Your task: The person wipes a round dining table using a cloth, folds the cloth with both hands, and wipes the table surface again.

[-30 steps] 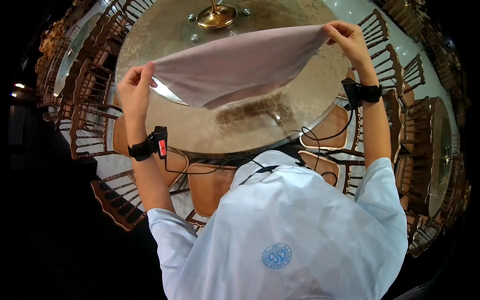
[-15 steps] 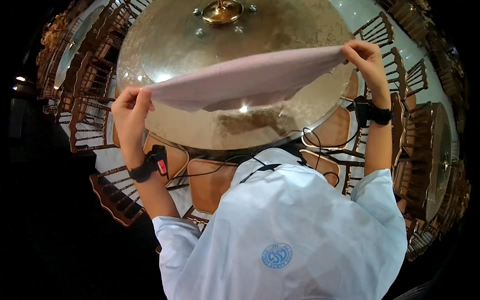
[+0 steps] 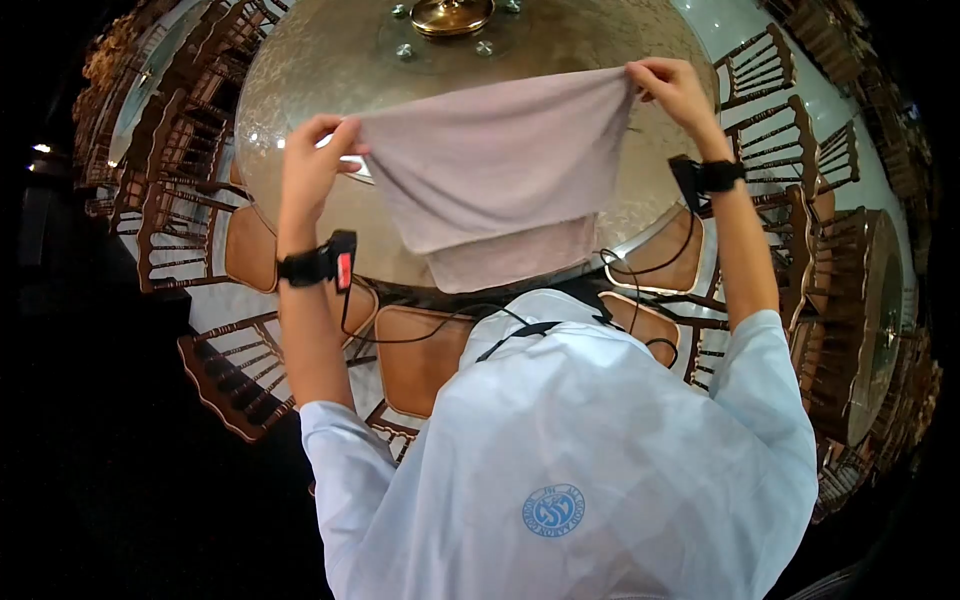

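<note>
A pinkish-grey cloth (image 3: 490, 170) hangs folded double between my two hands, its layers drooping with uneven lower edges. My left hand (image 3: 318, 165) pinches its upper left corner between thumb and fingers. At the upper right corner, my right hand (image 3: 675, 92) grips the cloth the same way, slightly higher. Behind and below the cloth lies a round table (image 3: 290, 90) with a glossy, mottled beige top. Part of that tabletop is hidden by the cloth.
A gold round fitting (image 3: 452, 15) stands at the table's centre, ringed by several small shiny discs. Wooden chairs with tan seats (image 3: 420, 355) surround the table. Black wrist straps (image 3: 305, 268) with a thin cable (image 3: 420, 340) cross in front of my body. Another table (image 3: 875, 330) stands at right.
My hands have come closer together, the left moving right and up, the right moving left and up. The cloth, stretched out and billowing before, now hangs down in view.
</note>
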`<state>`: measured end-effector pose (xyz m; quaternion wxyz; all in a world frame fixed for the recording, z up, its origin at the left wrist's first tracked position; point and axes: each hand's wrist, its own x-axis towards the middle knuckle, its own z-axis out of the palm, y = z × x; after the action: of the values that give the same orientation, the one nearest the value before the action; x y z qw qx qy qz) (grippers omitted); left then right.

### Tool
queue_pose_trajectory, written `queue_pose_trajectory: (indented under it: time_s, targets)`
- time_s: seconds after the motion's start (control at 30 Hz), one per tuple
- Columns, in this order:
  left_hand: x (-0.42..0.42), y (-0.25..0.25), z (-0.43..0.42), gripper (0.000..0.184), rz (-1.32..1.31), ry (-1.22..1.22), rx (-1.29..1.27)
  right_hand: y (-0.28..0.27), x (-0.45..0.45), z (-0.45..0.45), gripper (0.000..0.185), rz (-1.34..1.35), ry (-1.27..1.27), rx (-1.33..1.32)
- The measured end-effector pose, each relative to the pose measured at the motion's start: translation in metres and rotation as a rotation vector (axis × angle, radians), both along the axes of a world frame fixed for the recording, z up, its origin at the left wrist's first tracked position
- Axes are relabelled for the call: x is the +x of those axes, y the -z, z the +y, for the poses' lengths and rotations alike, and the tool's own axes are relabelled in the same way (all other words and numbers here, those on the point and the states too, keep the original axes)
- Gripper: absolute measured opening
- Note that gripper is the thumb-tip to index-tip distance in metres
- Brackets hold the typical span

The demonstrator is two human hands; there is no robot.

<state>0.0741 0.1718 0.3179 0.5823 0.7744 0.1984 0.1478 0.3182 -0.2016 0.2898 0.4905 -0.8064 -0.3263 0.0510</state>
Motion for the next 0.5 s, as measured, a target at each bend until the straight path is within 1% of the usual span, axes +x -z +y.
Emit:
queue_pose_trajectory:
  time_s: [0.03,0.17,0.23,0.27,0.33,0.37,0.4,0.47,0.5]
  targets:
    - [0.011,0.015,0.002,0.021,0.014,0.005,-0.033,0.015,0.009,0.008,0.031,0.041,0.036,0.014]
    - [0.035,0.066,0.012,0.019,0.016,-0.021,-0.098,0.056,0.018,0.038,0.033,0.013,0.086,-0.037]
    - [0.043,0.095,0.019,0.020,0.015,-0.004,-0.239,0.070,0.017,0.048,0.032,0.060,0.146,-0.176]
    - [0.046,0.108,0.021,0.020,0.020,-0.003,-0.241,0.078,0.016,0.052,0.032,0.064,0.147,-0.178]
    - [0.054,0.119,0.020,0.021,0.027,-0.081,-0.312,0.082,0.017,0.065,0.031,0.179,0.211,-0.112]
    - [0.054,0.124,0.020,0.022,0.057,-0.076,-0.293,0.084,0.015,0.068,0.028,0.262,0.270,-0.040]
    - [0.055,0.124,0.020,0.022,0.055,-0.077,-0.292,0.086,0.017,0.070,0.028,0.260,0.269,-0.039]
    - [0.055,0.124,0.019,0.021,0.072,-0.093,-0.296,0.093,0.020,0.072,0.026,0.433,0.256,0.120]
    - [0.054,0.123,0.020,0.021,0.074,-0.094,-0.298,0.093,0.022,0.072,0.026,0.435,0.256,0.118]
